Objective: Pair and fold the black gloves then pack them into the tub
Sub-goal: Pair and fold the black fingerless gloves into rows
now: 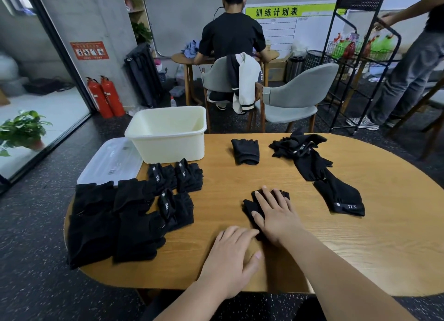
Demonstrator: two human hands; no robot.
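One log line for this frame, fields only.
right hand: flat on glove; left hand: flat beside it; tub: nothing seen inside; folded pairs: left; loose gloves: far right

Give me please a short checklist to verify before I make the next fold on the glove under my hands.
1. Right hand flat on the glove: ok.
2. Left hand at the glove's near end: ok.
3. Two gloves aligned under the right hand: cannot tell.
4. Tub open, lid lying beside it: ok.
5. Loose gloves on the right all paired: not ok.
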